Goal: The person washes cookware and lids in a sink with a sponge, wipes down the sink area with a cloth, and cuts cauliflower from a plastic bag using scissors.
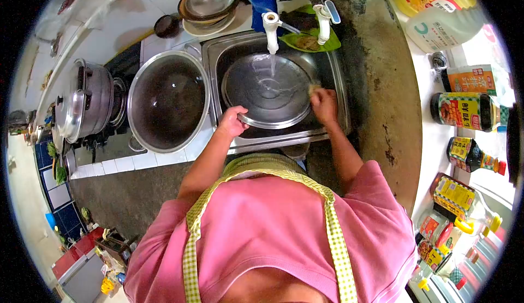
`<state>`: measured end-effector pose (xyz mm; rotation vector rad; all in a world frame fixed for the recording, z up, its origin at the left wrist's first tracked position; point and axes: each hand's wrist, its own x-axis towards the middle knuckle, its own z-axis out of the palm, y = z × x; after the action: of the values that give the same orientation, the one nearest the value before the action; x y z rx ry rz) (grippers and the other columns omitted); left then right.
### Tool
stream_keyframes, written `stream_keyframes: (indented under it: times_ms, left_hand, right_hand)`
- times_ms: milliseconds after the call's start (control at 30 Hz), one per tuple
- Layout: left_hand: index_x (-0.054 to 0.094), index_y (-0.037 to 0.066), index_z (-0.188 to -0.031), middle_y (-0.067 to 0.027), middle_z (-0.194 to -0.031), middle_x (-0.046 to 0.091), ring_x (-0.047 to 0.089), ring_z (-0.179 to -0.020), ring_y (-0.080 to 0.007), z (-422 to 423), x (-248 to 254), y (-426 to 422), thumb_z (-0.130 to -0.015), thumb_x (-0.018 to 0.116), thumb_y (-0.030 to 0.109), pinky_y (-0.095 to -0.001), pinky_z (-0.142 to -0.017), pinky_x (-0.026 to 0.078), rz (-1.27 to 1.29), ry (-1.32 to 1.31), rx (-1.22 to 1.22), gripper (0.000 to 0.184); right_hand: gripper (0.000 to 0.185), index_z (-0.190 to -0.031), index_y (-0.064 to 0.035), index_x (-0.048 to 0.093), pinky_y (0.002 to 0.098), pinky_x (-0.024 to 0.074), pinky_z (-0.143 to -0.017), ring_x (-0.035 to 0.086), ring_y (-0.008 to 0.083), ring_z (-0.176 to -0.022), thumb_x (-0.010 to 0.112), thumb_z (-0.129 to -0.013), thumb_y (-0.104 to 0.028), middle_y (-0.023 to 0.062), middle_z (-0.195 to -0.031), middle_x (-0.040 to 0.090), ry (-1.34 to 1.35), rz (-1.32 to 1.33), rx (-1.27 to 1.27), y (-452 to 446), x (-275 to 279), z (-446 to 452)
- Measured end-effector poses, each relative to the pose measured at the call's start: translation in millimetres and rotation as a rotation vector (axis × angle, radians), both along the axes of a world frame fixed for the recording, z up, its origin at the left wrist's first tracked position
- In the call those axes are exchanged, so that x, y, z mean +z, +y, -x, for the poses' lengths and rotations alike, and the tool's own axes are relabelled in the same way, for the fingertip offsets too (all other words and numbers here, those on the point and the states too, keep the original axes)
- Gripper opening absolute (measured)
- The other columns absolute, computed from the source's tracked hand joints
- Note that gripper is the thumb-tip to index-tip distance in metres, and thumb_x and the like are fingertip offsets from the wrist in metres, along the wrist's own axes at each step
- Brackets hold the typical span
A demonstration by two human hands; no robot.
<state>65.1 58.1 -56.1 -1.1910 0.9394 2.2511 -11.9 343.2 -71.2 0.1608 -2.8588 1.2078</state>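
Note:
A large round metal pot lid (262, 104) lies tilted in the sink (343, 85), and its surface is wet. My left hand (233, 122) pinches the lid's rim at the near left. On the right side, my right hand (325, 108) is closed around a small tan scrubbing pad (314, 88) at the lid's edge; its fingers are partly hidden. Water runs from the white faucet (271, 33) onto the lid.
Left of the sink stands a wide metal pot (169, 101) with dark liquid inside. A lidded steamer pot (87, 101) is farther left. Stacked bowls (210, 2) and a green leaf-shaped tray (330, 42) sit behind. Sauce bottles (466, 111) line the right ledge.

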Motion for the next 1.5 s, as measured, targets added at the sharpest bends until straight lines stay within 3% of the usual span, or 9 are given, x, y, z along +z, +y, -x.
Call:
stream_keyframes:
  times_ms: [67, 133, 233, 333, 433, 600, 800, 1367, 1500]
  left_hand:
    - [0.042, 0.013, -0.058, 0.0006, -0.056, 0.041, 0.042, -0.051, -0.0166, 0.5, 14.3, 7.3, -0.063, 0.056, 0.011, -0.0287, -0.042, 0.030, -0.123, -0.012, -0.006, 0.015]
    - [0.041, 0.014, -0.057, 0.0007, -0.055, 0.041, 0.043, -0.051, -0.0169, -4.1, 14.4, 14.1, -0.063, 0.056, 0.011, -0.0291, -0.042, 0.031, -0.144, -0.016, -0.001, 0.017]
    - [0.051, 0.009, -0.077, -0.0033, -0.066, 0.048, 0.050, -0.059, -0.0186, -4.3, 23.1, 16.5, -0.066, 0.059, 0.015, -0.0327, -0.050, 0.042, -0.225, 0.046, -0.054, 0.015]
    - [0.018, -0.001, -0.127, -0.0186, -0.124, 0.034, 0.042, -0.109, -0.0242, -14.3, 49.9, 30.1, -0.064, 0.066, 0.035, -0.0448, -0.092, 0.030, 1.078, 0.257, -0.189, 0.087]
    - [0.019, 0.015, -0.131, -0.0175, -0.128, 0.031, 0.032, -0.117, -0.0323, -21.6, 106.4, 39.8, -0.064, 0.064, 0.032, -0.0394, -0.097, 0.023, 1.590, 1.003, -1.074, 0.083]
    - [0.022, 0.020, -0.129, -0.0198, -0.112, 0.048, 0.056, -0.078, -0.0375, -12.8, 83.6, 61.3, -0.068, 0.046, 0.004, -0.0422, -0.067, 0.046, 1.288, 1.027, -1.136, 0.068]
    - [0.017, 0.010, -0.132, -0.0164, -0.121, 0.040, 0.039, -0.111, -0.0215, 28.9, 81.9, 30.6, -0.062, 0.046, -0.009, -0.0273, -0.089, 0.032, 0.821, 0.750, -0.666, 0.078]
    - [0.013, 0.012, -0.132, -0.0066, -0.118, 0.040, 0.042, -0.104, -0.0161, 13.5, 75.9, 6.8, -0.060, 0.050, -0.014, -0.0277, -0.087, 0.033, 0.270, 0.537, -0.463, 0.085]
    - [0.014, 0.011, -0.132, -0.0092, -0.117, 0.041, 0.045, -0.102, -0.0183, 11.6, 72.5, 1.4, -0.063, 0.054, -0.009, -0.0299, -0.086, 0.035, 0.185, 0.460, -0.431, 0.082]
  right_hand:
    - [0.022, -0.088, -0.0092, 0.056, 0.0361, 0.0442, -0.070, 0.053, 0.0238, -0.079, 0.056, -0.072, -0.024, 0.0105, -0.081, 0.057, -0.067, 0.250, -0.148, 3.2, 2.6, 19.7]
    - [0.021, -0.087, -0.0059, 0.055, 0.0353, 0.0449, -0.070, 0.054, 0.0217, -0.077, 0.056, -0.071, -0.019, 0.0090, -0.081, 0.057, -0.812, 1.153, -0.348, -7.0, 37.4, 21.9]
    - [0.012, -0.073, -0.0075, 0.050, 0.0323, 0.0429, -0.050, 0.048, 0.0186, -0.056, 0.055, -0.067, -0.017, 0.0042, -0.067, 0.050, -0.881, 1.136, -0.330, 0.5, 22.1, 41.5]
    - [0.011, -0.071, -0.0081, 0.049, 0.0325, 0.0415, -0.047, 0.045, 0.0178, -0.051, 0.055, -0.067, -0.017, 0.0033, -0.062, 0.046, -0.920, 0.954, -0.242, 4.5, 37.5, 53.2]
    - [0.012, -0.069, -0.0071, 0.049, 0.0305, 0.0408, -0.045, 0.045, 0.0172, -0.050, 0.056, -0.066, -0.016, 0.0037, -0.062, 0.046, -0.948, 0.605, -0.064, 4.6, 52.1, 70.6]
    - [0.027, -0.076, -0.0029, 0.049, 0.0305, 0.0455, -0.045, 0.052, 0.0190, -0.051, 0.048, -0.079, -0.030, 0.0085, -0.067, 0.052, -1.059, 1.087, 0.145, -10.0, 57.2, 89.2]
    - [0.013, -0.076, -0.0034, 0.057, 0.0349, 0.0427, -0.066, 0.053, 0.0291, -0.075, 0.053, -0.073, -0.016, 0.0147, -0.082, 0.051, 0.234, 0.458, 0.062, -145.2, 60.4, 3.9]
    - [0.028, -0.080, -0.0008, 0.059, 0.0354, 0.0410, -0.070, 0.055, 0.0282, -0.077, 0.050, -0.075, -0.027, 0.0142, -0.082, 0.060, -0.550, 0.384, -0.034, -140.3, -92.7, 172.5]
    - [0.028, -0.085, -0.0036, 0.058, 0.0329, 0.0407, -0.072, 0.054, 0.0244, -0.079, 0.051, -0.073, -0.028, 0.0108, -0.085, 0.058, -0.315, 0.340, 0.043, -130.9, -43.2, 163.7]
